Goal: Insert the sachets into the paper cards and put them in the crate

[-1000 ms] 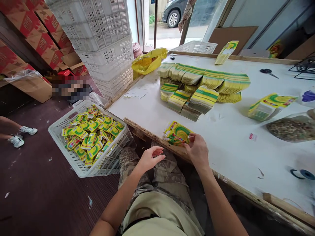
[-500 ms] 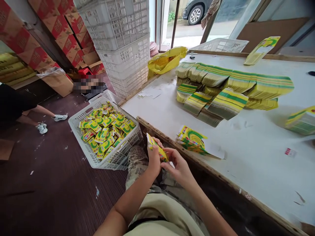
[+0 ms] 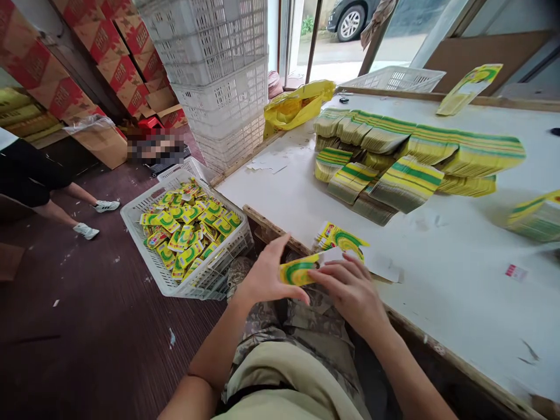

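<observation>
Yellow-green printed packet [image 3: 296, 273] beside wooden table edge [image 3: 272, 226]: your right hand [image 3: 356, 294] pinches one end; your left hand [image 3: 262, 279], spread wide, frames other. Loose right pinch could drop it; uneven left-palm pressure could crease card.

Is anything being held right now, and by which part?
A yellow-green packet, held toward its white end by the fingers of the right hand; the left hand is open at the other end.

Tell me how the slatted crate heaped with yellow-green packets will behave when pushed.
The crate should keep its shape, since its walls look rigid. It may feel heavy, being heaped with packets. Those could shift or slide, as they lie loose at mixed angles.
</observation>
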Available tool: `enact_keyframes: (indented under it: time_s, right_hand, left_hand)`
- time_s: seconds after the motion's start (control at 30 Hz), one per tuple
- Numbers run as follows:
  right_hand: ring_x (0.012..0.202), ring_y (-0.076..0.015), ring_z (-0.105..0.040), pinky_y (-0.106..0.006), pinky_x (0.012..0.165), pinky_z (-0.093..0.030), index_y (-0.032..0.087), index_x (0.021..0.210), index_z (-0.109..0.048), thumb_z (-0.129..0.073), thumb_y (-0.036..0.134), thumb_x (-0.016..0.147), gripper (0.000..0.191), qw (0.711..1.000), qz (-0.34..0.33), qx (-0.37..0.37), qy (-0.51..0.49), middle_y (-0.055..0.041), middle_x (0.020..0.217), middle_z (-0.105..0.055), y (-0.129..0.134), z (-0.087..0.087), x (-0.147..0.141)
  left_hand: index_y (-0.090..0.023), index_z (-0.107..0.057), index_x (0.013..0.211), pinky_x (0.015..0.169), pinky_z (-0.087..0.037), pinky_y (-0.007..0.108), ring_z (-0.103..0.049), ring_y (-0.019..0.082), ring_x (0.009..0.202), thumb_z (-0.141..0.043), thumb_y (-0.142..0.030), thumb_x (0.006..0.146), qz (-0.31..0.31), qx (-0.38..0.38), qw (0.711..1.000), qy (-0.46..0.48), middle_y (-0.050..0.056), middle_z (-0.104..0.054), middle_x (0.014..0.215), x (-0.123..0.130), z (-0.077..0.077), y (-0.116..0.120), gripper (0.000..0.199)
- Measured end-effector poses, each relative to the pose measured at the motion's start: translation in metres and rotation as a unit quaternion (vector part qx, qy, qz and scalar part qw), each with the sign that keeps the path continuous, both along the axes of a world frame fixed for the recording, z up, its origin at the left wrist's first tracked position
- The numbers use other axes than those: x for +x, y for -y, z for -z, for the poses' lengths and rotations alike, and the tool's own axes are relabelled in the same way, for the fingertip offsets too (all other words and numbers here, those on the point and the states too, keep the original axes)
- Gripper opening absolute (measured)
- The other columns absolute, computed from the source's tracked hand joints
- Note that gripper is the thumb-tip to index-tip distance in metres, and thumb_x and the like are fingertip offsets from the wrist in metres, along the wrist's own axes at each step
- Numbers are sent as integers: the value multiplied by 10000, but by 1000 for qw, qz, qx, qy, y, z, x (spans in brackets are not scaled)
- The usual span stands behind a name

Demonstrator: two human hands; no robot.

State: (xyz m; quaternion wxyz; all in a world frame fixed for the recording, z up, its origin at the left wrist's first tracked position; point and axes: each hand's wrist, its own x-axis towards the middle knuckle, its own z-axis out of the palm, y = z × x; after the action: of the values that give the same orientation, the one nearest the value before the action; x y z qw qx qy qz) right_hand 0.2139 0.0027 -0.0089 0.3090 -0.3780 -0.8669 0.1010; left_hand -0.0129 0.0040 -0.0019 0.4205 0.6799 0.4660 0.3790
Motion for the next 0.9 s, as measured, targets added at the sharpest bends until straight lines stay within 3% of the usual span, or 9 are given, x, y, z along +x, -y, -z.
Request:
enact_keyframes:
  time_s: [0.07,0.17,0.23,0.37,0.47,0.6,0.77,0.83,0.9]
  right_hand:
    - [1111,-248,-582,-530,1133,-270,376,1184,-640,-539,211,940,311,999,-22,9,-24,-13,1058,-689,5,0,-11]
    - [1346,-325,-388,-582,1124,-283,313,1412,-434,-623,326,892,553,979,110,-15,-171,-104,1396,-485,9,1,-22]
    - [1367,-337,-366,-567,1085,-363,254,1458,-353,-592,392,900,623,944,163,-114,-264,-147,1464,-397,8,5,-24]
    - [1265,-298,-516,-480,1016,-482,250,1342,-491,-533,432,925,457,864,66,-380,-322,-121,1377,-534,7,18,-24]
    - [1211,-279,-570,-462,992,-508,269,1355,-477,-536,448,932,463,829,45,-422,-363,-107,1341,-576,10,28,-26]
    - [1302,-297,-486,-479,1034,-470,252,1418,-440,-515,479,936,539,876,12,-342,-341,-120,1426,-503,15,30,-25]
    - [1369,-233,-407,-440,1132,-357,322,1475,-380,-426,175,949,548,957,-10,-219,-190,-48,1507,-410,16,25,-21]
    - [1367,-216,-411,-431,1133,-357,340,1470,-386,-361,113,944,573,968,11,-178,-177,-38,1505,-412,12,25,-19]
    - [1398,-227,-357,-440,1134,-351,329,1513,-292,-384,134,955,598,974,21,-157,-163,-53,1537,-357,9,26,-16]
  left_hand:
    - [-207,-458,1340,1058,-416,446,-539,321,1217,-831,-462,602,49,-36,996,-61,118,-580,1306,7,2,3,866]
    - [-209,-467,1282,900,-514,361,-633,259,1034,-741,-377,724,21,-52,996,-69,74,-647,1152,22,10,8,644]
    - [-216,-417,1314,936,-496,367,-604,271,1099,-739,-371,724,2,-14,997,-78,89,-610,1221,30,15,13,690]
    - [-240,-305,1391,1001,-461,391,-547,280,1203,-707,-327,746,55,67,992,-93,112,-519,1340,43,20,20,765]
    - [-235,-410,1265,907,-504,373,-585,277,1129,-690,-297,730,65,81,988,-113,98,-561,1222,46,23,22,607]
    - [-246,-396,1205,856,-514,363,-623,262,1031,-679,-252,694,53,41,989,-130,72,-574,1160,42,28,18,584]
    - [-209,-232,1329,915,-500,415,-549,293,1132,-701,-198,622,37,58,992,-104,136,-461,1284,38,35,10,848]
    - [-189,-323,1268,966,-465,448,-494,311,1184,-706,-198,632,1,82,988,-131,148,-458,1263,36,33,7,743]
    - [-191,-421,1185,962,-449,466,-507,312,1141,-712,-235,667,-33,82,981,-172,129,-521,1178,33,28,6,596]
